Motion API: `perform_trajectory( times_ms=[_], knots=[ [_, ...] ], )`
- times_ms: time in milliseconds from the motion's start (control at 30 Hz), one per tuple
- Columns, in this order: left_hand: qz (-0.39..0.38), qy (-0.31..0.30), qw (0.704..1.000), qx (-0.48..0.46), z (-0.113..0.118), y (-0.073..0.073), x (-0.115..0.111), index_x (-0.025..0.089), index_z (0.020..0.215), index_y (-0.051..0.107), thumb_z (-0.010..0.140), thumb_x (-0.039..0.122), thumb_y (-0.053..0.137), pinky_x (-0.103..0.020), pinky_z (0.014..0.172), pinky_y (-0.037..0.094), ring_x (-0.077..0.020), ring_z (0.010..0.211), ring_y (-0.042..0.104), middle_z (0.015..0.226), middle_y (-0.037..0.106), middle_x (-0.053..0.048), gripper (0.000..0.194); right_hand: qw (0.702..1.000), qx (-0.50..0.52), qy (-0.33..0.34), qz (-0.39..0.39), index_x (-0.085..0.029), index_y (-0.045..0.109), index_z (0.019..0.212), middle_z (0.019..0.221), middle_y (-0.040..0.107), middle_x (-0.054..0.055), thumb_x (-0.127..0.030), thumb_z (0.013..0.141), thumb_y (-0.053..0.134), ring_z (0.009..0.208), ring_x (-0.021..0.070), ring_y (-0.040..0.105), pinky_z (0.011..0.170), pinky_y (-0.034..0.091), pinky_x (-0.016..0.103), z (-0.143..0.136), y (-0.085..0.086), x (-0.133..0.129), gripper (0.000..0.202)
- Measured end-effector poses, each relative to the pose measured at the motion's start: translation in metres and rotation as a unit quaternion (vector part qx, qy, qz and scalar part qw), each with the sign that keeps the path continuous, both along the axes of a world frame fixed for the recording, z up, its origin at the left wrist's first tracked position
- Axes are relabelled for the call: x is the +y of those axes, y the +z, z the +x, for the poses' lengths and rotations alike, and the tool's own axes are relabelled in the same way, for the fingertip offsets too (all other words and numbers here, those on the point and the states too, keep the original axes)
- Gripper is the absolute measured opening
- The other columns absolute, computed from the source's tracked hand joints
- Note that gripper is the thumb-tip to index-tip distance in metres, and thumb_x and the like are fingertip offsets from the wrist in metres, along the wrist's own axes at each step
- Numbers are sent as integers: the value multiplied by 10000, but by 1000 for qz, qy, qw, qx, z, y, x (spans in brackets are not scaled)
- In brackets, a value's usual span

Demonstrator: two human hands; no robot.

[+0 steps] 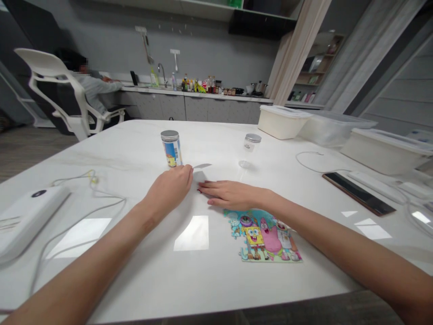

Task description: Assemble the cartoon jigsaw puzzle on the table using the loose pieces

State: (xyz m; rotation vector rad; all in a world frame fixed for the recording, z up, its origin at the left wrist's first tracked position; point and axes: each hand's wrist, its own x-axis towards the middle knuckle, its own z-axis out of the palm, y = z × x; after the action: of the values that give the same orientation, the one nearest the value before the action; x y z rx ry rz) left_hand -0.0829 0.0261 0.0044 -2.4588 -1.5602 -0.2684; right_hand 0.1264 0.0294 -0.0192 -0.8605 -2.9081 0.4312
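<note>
My left hand (174, 184) is closed, its fingertips pinching a thin pale card (202, 166) that sticks out to the right above the table. Low over the tabletop, my right hand (233, 194) stretches its fingers out towards the left hand. A tiny dark and red bit (199, 191) shows at its fingertips, too small to name. Below the right wrist lies a cartoon jigsaw puzzle (267, 239), joined together with a ragged left edge; the right forearm hides part of its top. Beyond my left hand stands a cartoon-printed can (172, 149) with a silver lid.
A clear jar (252, 142) with a silver lid stands behind the right hand. Storage boxes (284, 122) and a dark phone-like slab (358, 193) are on the right. A white device (30, 221) and cables lie left. A person (96, 90) sits by the counter.
</note>
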Motion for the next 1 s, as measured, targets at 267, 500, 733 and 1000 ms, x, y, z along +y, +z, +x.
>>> perform_trajectory(
  times_ms=[267, 500, 733, 1000],
  knots=[
    [-54, -56, 996, 44, 1, -8, -3, 140, 955, 571, 972, 225, 283, -311, 614, 454, -226, 796, 639, 931, 635, -99, 300, 986, 23, -118, -112, -341, 338, 1462, 1544, 278, -42, -418, 998, 387, 1431, 211, 234, 1202, 141, 465, 80, 3, -8, 473],
    [-95, -161, 979, 84, 8, -15, -14, 170, 891, 583, 928, 334, 396, -346, 670, 467, -221, 803, 588, 938, 598, -86, 251, 966, 115, -222, -61, -372, 361, 1436, 1543, 299, -38, -392, 1002, 377, 1413, 232, 283, 1190, 195, 482, 110, -4, -14, 435],
    [-108, -186, 977, 12, 2, -22, -7, 181, 1069, 551, 979, 308, 283, -374, 758, 489, -221, 923, 603, 1097, 604, -93, 310, 975, 64, -205, 64, -213, 557, 1250, 1345, 507, 115, -258, 975, 395, 1206, 267, 519, 1027, 426, 475, 111, -7, -12, 322],
    [-108, -198, 974, 36, -2, -27, -6, 164, 1168, 533, 942, 215, 281, -438, 867, 493, -250, 1024, 600, 1240, 571, -130, 343, 981, 83, -143, 99, -213, 551, 1254, 1312, 553, 105, -159, 941, 439, 1190, 227, 530, 997, 458, 438, 86, -3, -31, 337]
  ],
)
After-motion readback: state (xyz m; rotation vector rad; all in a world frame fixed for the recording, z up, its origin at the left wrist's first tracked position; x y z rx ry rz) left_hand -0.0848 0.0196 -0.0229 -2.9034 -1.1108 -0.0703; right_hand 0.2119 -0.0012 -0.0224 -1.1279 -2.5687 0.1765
